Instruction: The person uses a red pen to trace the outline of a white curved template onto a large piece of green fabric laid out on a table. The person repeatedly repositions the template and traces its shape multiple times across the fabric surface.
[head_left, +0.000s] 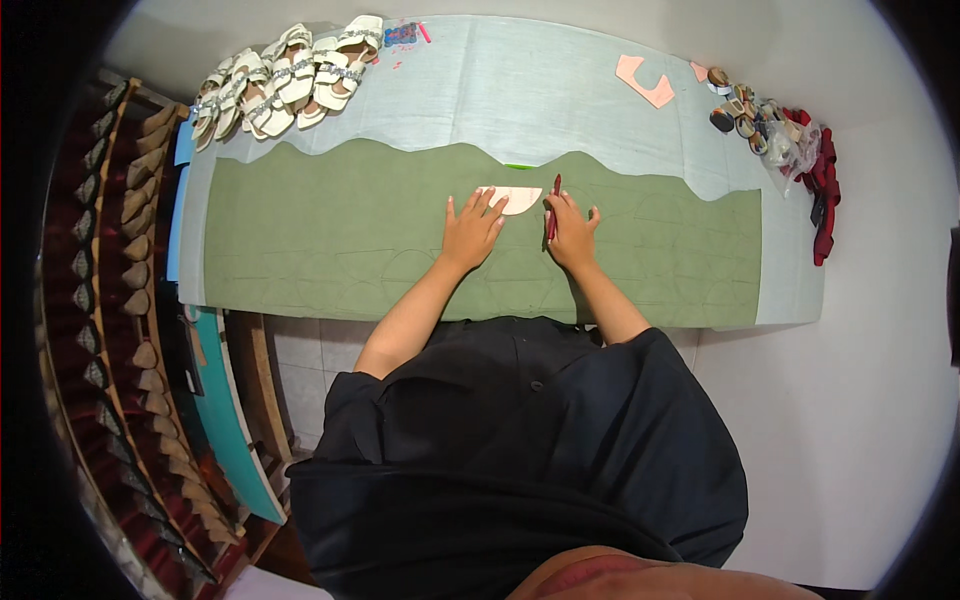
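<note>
A pale half-round pattern piece [519, 200] lies on a wide green sheet of material [320, 215] with a wavy far edge. Spread across the left part of the piece are the fingers of my left hand [471, 232], which lies flat and open. Just right of the piece, my right hand [572, 230] is closed around a dark red pen [557, 186], held nearly upright in view. Thin drawn curves and lines run over the green sheet, mostly along its near half and right side. A bright green strip [518, 167] shows at the sheet's far edge.
The light blue table cover [520, 85] extends beyond the sheet. White sandals [290, 80] stand at the far left. A C-shaped pink pattern piece [645, 85] lies far right, near tape rolls [745, 110] and dark red material [825, 190]. Shoe-form racks [140, 250] line the left.
</note>
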